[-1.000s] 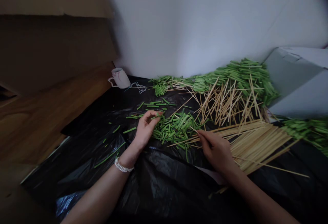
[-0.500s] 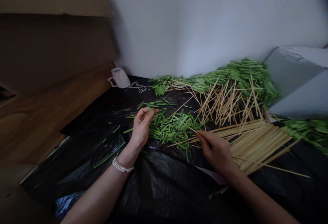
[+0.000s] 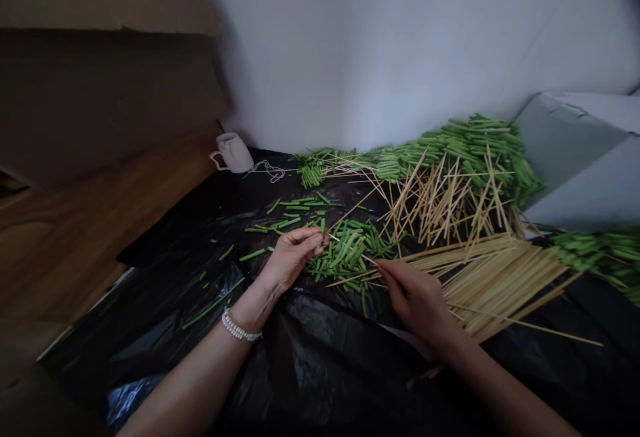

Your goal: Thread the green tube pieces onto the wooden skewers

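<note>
My left hand (image 3: 293,257), with a pearl bracelet on its wrist, pinches a short green stem piece (image 3: 323,225) upright at the left edge of a heap of cut green stems (image 3: 350,250). My right hand (image 3: 413,293) is closed on a thin bamboo skewer (image 3: 350,247) whose tip points left toward that piece. Both hands work over a black plastic sheet (image 3: 310,357).
A bundle of bare bamboo skewers (image 3: 500,273) lies to the right of my right hand, with loose ones (image 3: 450,197) behind. Skewered green stems (image 3: 465,147) pile against the white wall. A white mug (image 3: 233,152) stands at the back left. A grey box (image 3: 590,157) sits right.
My left hand dipped into the green heap, came away with a stem piece and moved right. My right hand brought the skewer tip slightly left, toward it.
</note>
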The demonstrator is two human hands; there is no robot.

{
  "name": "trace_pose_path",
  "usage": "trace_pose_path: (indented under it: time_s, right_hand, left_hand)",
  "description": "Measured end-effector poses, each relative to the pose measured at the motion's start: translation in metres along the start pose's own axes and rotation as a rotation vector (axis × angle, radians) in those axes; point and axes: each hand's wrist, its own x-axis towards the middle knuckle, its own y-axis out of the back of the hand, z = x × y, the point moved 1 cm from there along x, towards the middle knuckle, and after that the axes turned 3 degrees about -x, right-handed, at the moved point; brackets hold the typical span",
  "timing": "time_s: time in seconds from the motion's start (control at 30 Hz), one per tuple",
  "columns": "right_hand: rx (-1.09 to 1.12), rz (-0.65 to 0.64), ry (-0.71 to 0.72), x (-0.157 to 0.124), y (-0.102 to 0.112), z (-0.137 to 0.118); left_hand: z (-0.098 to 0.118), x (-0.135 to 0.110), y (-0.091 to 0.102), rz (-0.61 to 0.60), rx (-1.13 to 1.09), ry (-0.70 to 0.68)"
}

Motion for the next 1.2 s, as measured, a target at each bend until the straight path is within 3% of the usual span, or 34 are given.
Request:
trace_pose_path:
  time_s: [0.23,0.7,1.2]
  right_hand:
    - [0.007,-0.084,-0.008,-0.0018,-0.0014,0.0008]
    - [-0.026,-0.073,-0.008,-0.0034,-0.0019,0.0011]
    - [-0.035,-0.106,-0.023,-0.0058,-0.0042,0.0026]
  left_hand:
    - [-0.0003,-0.0009,-0.0016,0.008,-0.003,0.034]
    - [0.0004,-0.0009,0.0006,0.001,0.011,0.033]
    - [-0.0034,-0.0009,0.0013,-0.003,0.187,-0.016]
